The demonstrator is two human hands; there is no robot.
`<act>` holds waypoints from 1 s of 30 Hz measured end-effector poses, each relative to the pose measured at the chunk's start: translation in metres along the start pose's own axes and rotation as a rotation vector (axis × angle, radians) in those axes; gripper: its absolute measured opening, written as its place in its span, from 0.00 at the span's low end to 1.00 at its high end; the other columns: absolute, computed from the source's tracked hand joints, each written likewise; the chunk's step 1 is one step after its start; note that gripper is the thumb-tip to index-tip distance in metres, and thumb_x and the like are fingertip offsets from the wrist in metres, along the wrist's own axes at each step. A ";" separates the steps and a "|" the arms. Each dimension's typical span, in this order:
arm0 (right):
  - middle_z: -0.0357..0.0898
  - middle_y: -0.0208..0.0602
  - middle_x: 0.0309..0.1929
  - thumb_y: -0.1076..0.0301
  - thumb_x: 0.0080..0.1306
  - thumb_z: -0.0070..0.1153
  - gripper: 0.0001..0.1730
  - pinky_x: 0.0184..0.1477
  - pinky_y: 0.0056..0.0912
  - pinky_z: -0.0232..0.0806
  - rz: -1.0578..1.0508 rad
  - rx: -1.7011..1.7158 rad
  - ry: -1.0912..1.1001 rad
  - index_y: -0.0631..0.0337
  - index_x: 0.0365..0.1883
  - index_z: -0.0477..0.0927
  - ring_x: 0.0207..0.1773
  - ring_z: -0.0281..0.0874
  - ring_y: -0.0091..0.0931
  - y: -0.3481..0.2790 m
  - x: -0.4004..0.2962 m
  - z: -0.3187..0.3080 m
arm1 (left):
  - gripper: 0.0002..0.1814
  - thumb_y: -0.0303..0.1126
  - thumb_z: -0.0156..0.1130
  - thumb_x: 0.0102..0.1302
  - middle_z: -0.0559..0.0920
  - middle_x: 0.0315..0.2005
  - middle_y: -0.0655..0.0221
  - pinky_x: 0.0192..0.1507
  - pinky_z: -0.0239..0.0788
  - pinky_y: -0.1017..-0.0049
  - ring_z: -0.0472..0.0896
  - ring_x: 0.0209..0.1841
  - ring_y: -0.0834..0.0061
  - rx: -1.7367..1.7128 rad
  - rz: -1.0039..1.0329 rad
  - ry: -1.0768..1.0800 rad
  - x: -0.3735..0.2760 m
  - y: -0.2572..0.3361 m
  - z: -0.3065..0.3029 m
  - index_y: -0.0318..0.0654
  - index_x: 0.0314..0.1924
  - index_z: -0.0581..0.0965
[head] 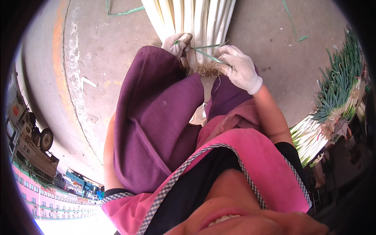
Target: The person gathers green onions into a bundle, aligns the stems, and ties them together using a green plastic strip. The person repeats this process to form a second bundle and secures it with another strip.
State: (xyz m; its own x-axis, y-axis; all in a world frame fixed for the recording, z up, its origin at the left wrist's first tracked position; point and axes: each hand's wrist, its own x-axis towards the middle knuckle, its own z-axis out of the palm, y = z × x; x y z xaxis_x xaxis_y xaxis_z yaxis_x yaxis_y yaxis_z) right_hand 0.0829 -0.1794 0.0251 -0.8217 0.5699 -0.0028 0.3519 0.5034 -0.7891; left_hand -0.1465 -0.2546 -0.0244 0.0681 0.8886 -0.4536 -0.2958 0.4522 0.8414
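Observation:
A bundle of thick white leek or large scallion stalks (pixel 195 26) extends away from between my knees, its matted roots (pixel 207 69) nearest me. Green plastic twine (pixel 206 54) crosses over the stalks just above the roots, with two strands spreading from near my left hand. My left hand (pixel 177 44), in a whitish knit glove, is closed on the twine at the bundle's left edge. On the right side, my gloved right hand (pixel 236 66) pinches a strand between thumb and fingers. The far leafy end of the bundle is out of view.
Loose green twine (pixel 126 13) lies on the concrete floor (pixel 111 44) at left, with another piece (pixel 293 26) at right. Piled green onions (pixel 337 85) stand at right, white stalks (pixel 310 138) below them. A cart or truck with wheels (pixel 36 149) is at far left.

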 end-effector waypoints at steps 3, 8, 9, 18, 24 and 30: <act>0.72 0.36 0.27 0.49 0.70 0.46 0.23 0.36 0.34 0.66 0.096 0.960 0.087 0.61 0.26 0.69 0.32 0.73 0.31 -0.012 0.031 0.019 | 0.18 0.45 0.49 0.73 0.68 0.18 0.80 0.23 0.53 0.83 0.63 0.21 0.87 -0.253 -0.180 -0.010 0.010 -0.001 0.004 0.45 0.27 0.70; 0.49 0.23 0.13 0.45 0.72 0.39 0.30 0.22 0.28 0.46 0.502 1.794 0.117 0.50 0.13 0.54 0.15 0.47 0.22 0.001 0.046 0.021 | 0.18 0.47 0.49 0.71 0.72 0.20 0.73 0.27 0.59 0.76 0.69 0.23 0.80 0.217 -0.129 0.054 0.002 0.015 0.016 0.41 0.32 0.75; 0.50 0.23 0.13 0.45 0.72 0.39 0.29 0.22 0.28 0.46 0.570 1.800 0.092 0.50 0.14 0.56 0.15 0.47 0.22 0.003 0.040 0.015 | 0.21 0.49 0.50 0.70 0.75 0.21 0.66 0.31 0.65 0.70 0.74 0.25 0.72 0.427 -0.116 0.014 -0.002 0.018 0.017 0.37 0.36 0.77; 0.72 0.31 0.21 0.41 0.71 0.38 0.31 0.29 0.26 0.62 0.217 0.732 0.236 0.64 0.34 0.76 0.22 0.68 0.26 0.011 -0.015 0.051 | 0.21 0.47 0.48 0.72 0.71 0.17 0.71 0.28 0.63 0.77 0.70 0.23 0.81 0.695 -0.100 -0.095 0.008 0.020 0.019 0.36 0.32 0.75; 0.73 0.31 0.22 0.63 0.66 0.48 0.15 0.33 0.25 0.64 0.439 0.905 -0.155 0.70 0.31 0.76 0.28 0.69 0.21 -0.057 0.012 0.128 | 0.21 0.47 0.47 0.73 0.80 0.24 0.61 0.29 0.69 0.76 0.75 0.25 0.79 0.529 -0.275 -0.281 0.044 0.002 -0.002 0.37 0.43 0.80; 0.77 0.44 0.40 0.66 0.69 0.48 0.08 0.40 0.34 0.67 0.491 0.497 0.224 0.59 0.35 0.76 0.40 0.76 0.37 -0.059 0.145 0.165 | 0.13 0.36 0.54 0.62 0.84 0.34 0.56 0.41 0.73 0.63 0.83 0.37 0.58 1.393 -0.136 -0.395 0.045 0.046 0.053 0.39 0.37 0.83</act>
State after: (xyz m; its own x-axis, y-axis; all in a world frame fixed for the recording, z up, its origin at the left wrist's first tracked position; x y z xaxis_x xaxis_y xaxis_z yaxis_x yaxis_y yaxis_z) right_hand -0.1308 -0.2336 -0.0300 -0.4920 0.7997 -0.3442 0.3673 -0.1678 -0.9148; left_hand -0.1062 -0.1896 0.0090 0.3403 0.6922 -0.6364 0.8650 0.0350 0.5006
